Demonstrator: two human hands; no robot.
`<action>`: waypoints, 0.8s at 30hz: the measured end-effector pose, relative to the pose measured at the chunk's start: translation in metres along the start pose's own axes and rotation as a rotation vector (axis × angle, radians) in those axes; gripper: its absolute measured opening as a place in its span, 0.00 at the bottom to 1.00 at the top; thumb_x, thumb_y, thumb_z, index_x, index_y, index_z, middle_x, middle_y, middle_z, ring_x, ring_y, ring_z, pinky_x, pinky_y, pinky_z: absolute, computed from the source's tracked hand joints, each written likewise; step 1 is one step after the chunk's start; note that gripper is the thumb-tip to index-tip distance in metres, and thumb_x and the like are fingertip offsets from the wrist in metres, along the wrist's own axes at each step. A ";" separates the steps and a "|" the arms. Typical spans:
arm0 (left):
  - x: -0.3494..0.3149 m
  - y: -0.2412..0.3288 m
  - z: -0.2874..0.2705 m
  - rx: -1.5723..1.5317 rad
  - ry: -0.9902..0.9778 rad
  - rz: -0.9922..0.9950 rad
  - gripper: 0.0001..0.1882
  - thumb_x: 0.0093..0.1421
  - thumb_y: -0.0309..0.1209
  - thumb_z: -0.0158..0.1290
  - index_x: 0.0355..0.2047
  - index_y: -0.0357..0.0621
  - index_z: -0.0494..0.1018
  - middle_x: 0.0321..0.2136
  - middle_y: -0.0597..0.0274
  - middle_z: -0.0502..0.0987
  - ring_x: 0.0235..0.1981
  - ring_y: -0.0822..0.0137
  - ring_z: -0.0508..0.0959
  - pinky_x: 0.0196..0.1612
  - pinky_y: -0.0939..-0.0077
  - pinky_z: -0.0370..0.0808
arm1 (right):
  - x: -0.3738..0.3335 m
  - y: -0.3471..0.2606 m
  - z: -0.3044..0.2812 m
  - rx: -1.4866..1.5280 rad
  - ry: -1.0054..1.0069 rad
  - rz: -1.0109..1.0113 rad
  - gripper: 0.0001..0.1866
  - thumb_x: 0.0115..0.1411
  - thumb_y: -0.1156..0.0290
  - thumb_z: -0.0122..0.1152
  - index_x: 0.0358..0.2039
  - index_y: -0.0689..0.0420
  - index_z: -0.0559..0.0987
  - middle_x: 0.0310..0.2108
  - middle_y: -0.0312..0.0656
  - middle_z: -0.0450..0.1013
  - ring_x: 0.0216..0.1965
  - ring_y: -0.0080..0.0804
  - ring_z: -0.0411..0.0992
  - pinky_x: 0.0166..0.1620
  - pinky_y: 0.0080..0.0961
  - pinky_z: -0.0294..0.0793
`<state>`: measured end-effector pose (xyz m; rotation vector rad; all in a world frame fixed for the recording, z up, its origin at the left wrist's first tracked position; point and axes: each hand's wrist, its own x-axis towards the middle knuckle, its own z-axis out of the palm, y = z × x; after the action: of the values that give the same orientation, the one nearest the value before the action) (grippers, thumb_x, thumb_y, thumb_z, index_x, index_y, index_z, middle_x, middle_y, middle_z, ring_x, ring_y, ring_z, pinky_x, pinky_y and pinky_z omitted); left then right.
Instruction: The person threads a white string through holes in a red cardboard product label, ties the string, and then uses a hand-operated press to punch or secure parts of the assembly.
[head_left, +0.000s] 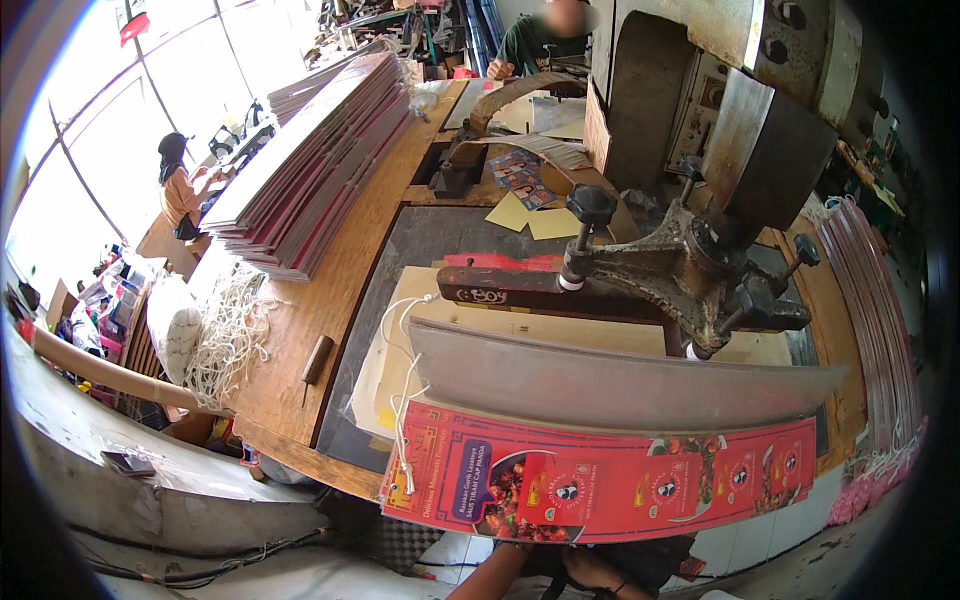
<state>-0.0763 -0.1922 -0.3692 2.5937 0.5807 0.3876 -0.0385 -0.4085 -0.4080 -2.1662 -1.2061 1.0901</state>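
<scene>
A long red cardboard banner (620, 490) printed with food pictures lies along the near side of the press table, its front edge hanging over the rim. Behind it runs a long grey panel (600, 375), and a looped white cord (402, 420) hangs at the left end of both. My left hand (512, 556) is at the banner's lower edge, with its fingers hidden below it. Close beside it, my right hand (590, 568) is under the same edge, and its fingers are covered too. Whether either hand grips the banner cannot be seen.
A heavy metal press head (690, 265) with black knobs stands over the wooden table (280, 400). A wood-handled awl (318, 362) lies left. Tall stacks of panels (310, 165) stand back left and at right (870, 310). White cord (225, 335) bundles hang left. Two people are beyond.
</scene>
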 end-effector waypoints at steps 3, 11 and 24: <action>0.000 0.000 0.000 0.000 -0.002 -0.003 0.20 0.53 0.44 0.57 0.44 0.52 0.76 0.40 0.57 0.79 0.42 0.51 0.78 0.42 0.53 0.73 | -0.010 -0.066 -0.056 0.029 -0.205 0.055 0.34 0.66 0.43 0.34 0.48 0.64 0.71 0.31 0.60 0.73 0.35 0.58 0.71 0.43 0.46 0.72; 0.012 0.005 0.003 0.001 -0.011 0.005 0.19 0.53 0.43 0.57 0.44 0.52 0.76 0.39 0.57 0.79 0.41 0.50 0.78 0.41 0.53 0.73 | -0.036 -0.071 -0.059 -0.047 -0.180 -0.039 0.30 0.64 0.47 0.46 0.52 0.61 0.72 0.41 0.69 0.68 0.42 0.60 0.69 0.47 0.48 0.69; 0.017 0.004 0.007 0.004 -0.020 -0.008 0.18 0.53 0.43 0.57 0.43 0.51 0.76 0.38 0.56 0.79 0.40 0.50 0.78 0.40 0.54 0.73 | -0.055 -0.111 -0.106 0.057 -0.296 -0.102 0.22 0.62 0.57 0.51 0.48 0.58 0.78 0.50 0.61 0.69 0.51 0.56 0.69 0.55 0.45 0.67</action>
<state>-0.0577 -0.1899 -0.3704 2.5959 0.5849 0.3576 -0.0280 -0.3959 -0.2457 -1.9250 -1.3760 1.4174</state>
